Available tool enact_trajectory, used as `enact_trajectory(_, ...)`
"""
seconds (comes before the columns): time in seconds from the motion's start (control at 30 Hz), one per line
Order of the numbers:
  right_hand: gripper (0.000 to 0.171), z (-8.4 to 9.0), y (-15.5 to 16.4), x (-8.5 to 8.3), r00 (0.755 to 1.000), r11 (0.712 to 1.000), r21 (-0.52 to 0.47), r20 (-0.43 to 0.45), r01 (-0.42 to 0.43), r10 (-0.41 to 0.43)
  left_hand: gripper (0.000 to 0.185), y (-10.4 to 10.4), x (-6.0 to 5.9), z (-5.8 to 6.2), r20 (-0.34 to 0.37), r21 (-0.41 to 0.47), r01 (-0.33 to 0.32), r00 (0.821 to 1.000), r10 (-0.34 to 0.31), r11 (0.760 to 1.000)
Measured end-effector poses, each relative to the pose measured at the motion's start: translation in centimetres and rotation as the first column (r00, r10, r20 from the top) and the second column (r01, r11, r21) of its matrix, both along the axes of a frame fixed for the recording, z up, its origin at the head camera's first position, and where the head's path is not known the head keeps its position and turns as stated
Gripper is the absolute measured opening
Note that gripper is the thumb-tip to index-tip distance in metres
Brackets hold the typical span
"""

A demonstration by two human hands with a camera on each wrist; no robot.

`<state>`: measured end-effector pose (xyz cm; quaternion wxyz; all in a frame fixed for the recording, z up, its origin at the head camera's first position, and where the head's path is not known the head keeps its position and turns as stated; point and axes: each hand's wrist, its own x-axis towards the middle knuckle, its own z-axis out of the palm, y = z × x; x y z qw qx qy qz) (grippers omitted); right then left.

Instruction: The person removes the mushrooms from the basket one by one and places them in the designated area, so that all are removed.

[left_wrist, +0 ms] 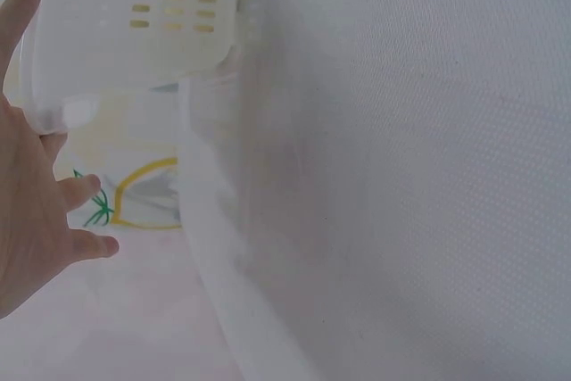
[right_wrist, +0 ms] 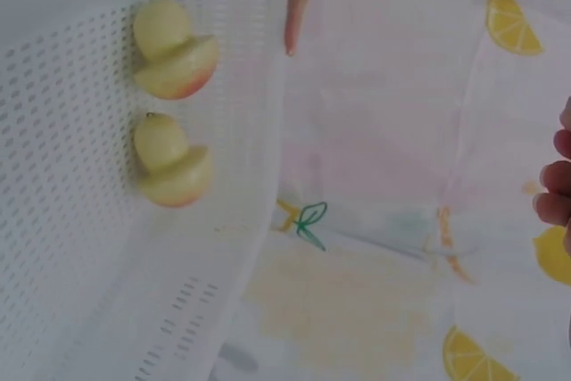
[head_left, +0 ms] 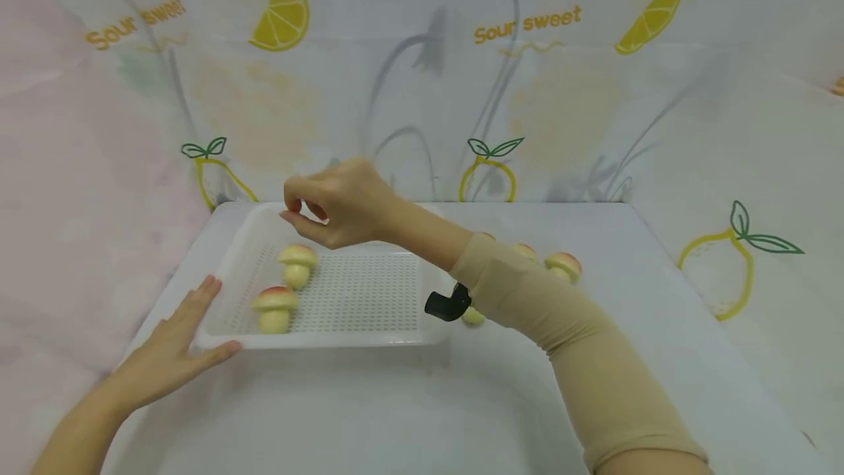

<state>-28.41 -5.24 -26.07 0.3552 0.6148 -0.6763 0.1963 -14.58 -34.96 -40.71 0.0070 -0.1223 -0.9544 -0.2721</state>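
A white perforated tray point(head_left: 356, 295) lies on the white table and holds two toy mushrooms, one further back point(head_left: 297, 264) and one nearer the front point(head_left: 274, 308). My right hand point(head_left: 289, 211) hovers above the tray's back left part, just over the rear mushroom, fingers loosely curled and thumb apart, with nothing in it. My left hand point(head_left: 198, 325) lies flat with straight fingers against the tray's front left corner. The right wrist view looks down on both mushrooms point(right_wrist: 174, 46) point(right_wrist: 169, 162) in the tray point(right_wrist: 80, 265). The left wrist view shows my left hand point(left_wrist: 31, 194) beside the tray point(left_wrist: 134, 6).
Three more toy mushrooms point(head_left: 563, 266) point(head_left: 525, 250) point(head_left: 472, 316) lie on the table right of the tray, partly hidden by my right forearm. A lemon-printed cloth point(head_left: 527, 79) walls in the back and both sides.
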Motion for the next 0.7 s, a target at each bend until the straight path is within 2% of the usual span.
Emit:
enact_trajectory(0.17,0.018,-0.9,-1.1,-0.4,0.998,0.997,0.066,-0.050,0.038,-0.035,0.096,0.1,0.1,0.1,0.018,-0.003,-0.011,1.000,0.011,1.000)
enact_trajectory(0.3,0.023,-2.1,-2.0,-0.6,0.997,0.979,0.198,-0.062,0.048,-0.036,0.096,0.1,0.3,0.2,0.034,-0.005,-0.020,0.999,0.020,1.000)
enact_trajectory(0.4,0.023,-3.1,-2.7,-0.5,0.998,0.931,0.361,-0.053,0.049,-0.032,0.096,0.1,0.3,0.3,0.038,-0.001,-0.018,0.999,0.018,1.000)
enact_trajectory(0.53,0.025,-4.3,-3.5,-0.5,0.997,0.836,0.545,-0.071,0.061,-0.027,0.095,0.1,0.4,0.5,0.041,0.005,-0.014,0.999,0.014,1.000)
enact_trajectory(0.6,0.026,-4.8,-3.9,-0.4,0.994,0.797,0.599,-0.107,0.077,-0.016,0.095,0.1,0.4,0.5,0.039,0.008,-0.013,0.999,0.013,1.000)
enact_trajectory(0.7,0.027,-5.2,-4.3,-0.4,0.984,0.764,0.637,-0.180,0.103,0.017,0.095,0.1,0.5,0.6,0.043,0.007,-0.015,0.999,0.014,1.000)
